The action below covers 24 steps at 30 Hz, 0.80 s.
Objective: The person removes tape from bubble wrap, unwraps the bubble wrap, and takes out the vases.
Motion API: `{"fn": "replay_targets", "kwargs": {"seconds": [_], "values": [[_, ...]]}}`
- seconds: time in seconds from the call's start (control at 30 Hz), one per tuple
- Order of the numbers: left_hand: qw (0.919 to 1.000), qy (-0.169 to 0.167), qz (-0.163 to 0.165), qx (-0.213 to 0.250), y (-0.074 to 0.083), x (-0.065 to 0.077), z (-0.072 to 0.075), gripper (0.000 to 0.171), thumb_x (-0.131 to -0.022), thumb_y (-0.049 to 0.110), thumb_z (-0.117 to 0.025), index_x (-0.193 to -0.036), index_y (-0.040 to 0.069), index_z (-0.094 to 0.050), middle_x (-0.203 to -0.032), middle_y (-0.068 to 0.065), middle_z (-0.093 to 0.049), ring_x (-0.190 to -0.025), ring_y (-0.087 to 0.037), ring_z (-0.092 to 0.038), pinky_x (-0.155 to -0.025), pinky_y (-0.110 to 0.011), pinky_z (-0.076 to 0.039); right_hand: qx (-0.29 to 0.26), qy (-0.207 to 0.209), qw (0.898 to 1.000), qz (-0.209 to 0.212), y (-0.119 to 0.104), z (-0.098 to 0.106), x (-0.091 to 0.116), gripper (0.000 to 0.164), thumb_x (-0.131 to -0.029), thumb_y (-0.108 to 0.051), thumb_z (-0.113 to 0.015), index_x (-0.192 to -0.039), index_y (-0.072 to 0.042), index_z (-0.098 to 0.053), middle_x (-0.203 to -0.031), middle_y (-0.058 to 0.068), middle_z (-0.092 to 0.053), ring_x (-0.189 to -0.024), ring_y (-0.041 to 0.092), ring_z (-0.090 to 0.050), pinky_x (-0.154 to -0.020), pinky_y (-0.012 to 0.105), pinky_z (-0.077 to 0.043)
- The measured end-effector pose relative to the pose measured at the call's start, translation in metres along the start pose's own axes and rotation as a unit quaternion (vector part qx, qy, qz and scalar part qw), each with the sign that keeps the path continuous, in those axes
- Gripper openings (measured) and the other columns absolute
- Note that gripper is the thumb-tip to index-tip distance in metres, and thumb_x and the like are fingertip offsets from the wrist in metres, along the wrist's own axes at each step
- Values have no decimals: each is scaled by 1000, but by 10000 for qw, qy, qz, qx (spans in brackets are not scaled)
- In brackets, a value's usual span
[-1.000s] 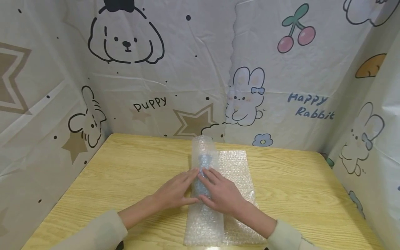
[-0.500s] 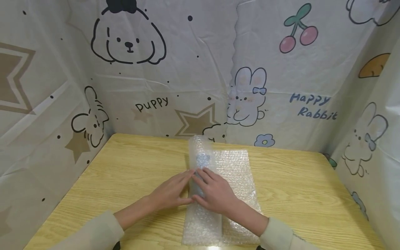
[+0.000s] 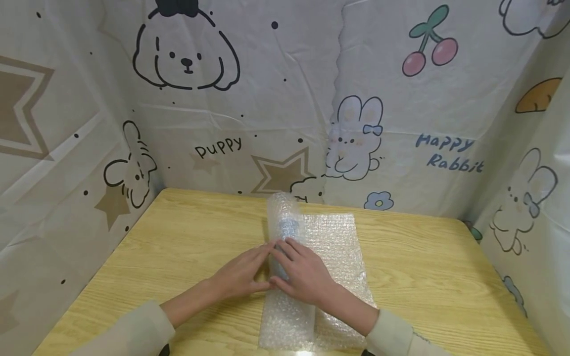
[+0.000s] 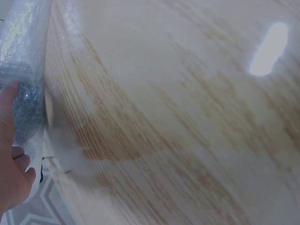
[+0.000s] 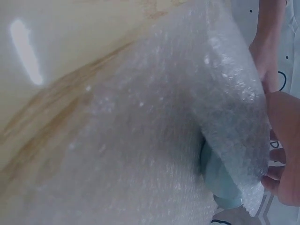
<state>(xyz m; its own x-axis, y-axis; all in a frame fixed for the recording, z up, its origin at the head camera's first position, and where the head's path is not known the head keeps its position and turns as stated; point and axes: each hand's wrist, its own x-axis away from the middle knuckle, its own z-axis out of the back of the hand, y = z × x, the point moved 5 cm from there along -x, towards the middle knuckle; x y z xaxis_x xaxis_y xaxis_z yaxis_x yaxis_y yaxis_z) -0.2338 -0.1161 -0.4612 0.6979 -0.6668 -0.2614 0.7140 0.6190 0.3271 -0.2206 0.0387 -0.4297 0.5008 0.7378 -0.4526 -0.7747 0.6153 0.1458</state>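
A sheet of clear bubble wrap (image 3: 334, 247) lies on the table, its left part folded over a pale blue-green rounded object (image 5: 219, 173). Through the folded layer that object shows only as a bluish patch in the head view, so its kind is hidden. My left hand (image 3: 240, 272) lies against the fold's left side, fingers and thumb extended. From the right, my right hand (image 3: 305, 274) presses on top of the fold with nearly straight fingers, its fingertips meeting the left hand's. In the left wrist view, one finger (image 4: 9, 91) touches the wrapped bulge.
A light wood-grain table (image 3: 187, 222) carries the wrap. Cloth hangings (image 3: 249, 109) printed with cartoon animals stand behind it and along both sides. The upper end of the folded wrap reaches the table's far edge.
Both hands and the folded part of the wrap have shifted slightly left, and more of the flat sheet shows on the right. The head view has turned a little.
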Motion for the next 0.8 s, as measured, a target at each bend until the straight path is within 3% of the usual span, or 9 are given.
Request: {"fn": "replay_targets", "kwargs": {"seconds": [0.27, 0.47, 0.8], "values": [[10000, -31, 15, 17, 2, -1, 1, 93, -90, 45, -73, -153, -6, -28, -152, -27, -38, -136, -41, -43, -111, -50, -38, -517, -50, 9979, -382, 13, 5, 12, 57, -100, -46, -53, -147, -12, -48, -153, 16, -41, -140, 40, -37, -110, 58, -36], [10000, -56, 27, 60, 2, 0, 0, 95, -90, 49, -71, -152, -8, -27, -152, -27, -37, -135, -40, -43, -111, -50, -37, -484, -156, 9967, -634, 30, 5, 25, 56, -104, -47, -40, -148, -14, -47, -156, 14, -38, -141, 41, -34, -110, 61, -34], [9999, -52, 59, 137, 1, -1, -2, 96, -90, 51, -68, -153, -8, -26, -153, -26, -35, -137, -40, -42, -112, -49, -35, -485, -351, 9888, -1366, 59, 1, 57, 63, -101, -44, -53, -153, -12, -40, -158, 12, -35, -144, 41, -28, -112, 62, -29]]}}
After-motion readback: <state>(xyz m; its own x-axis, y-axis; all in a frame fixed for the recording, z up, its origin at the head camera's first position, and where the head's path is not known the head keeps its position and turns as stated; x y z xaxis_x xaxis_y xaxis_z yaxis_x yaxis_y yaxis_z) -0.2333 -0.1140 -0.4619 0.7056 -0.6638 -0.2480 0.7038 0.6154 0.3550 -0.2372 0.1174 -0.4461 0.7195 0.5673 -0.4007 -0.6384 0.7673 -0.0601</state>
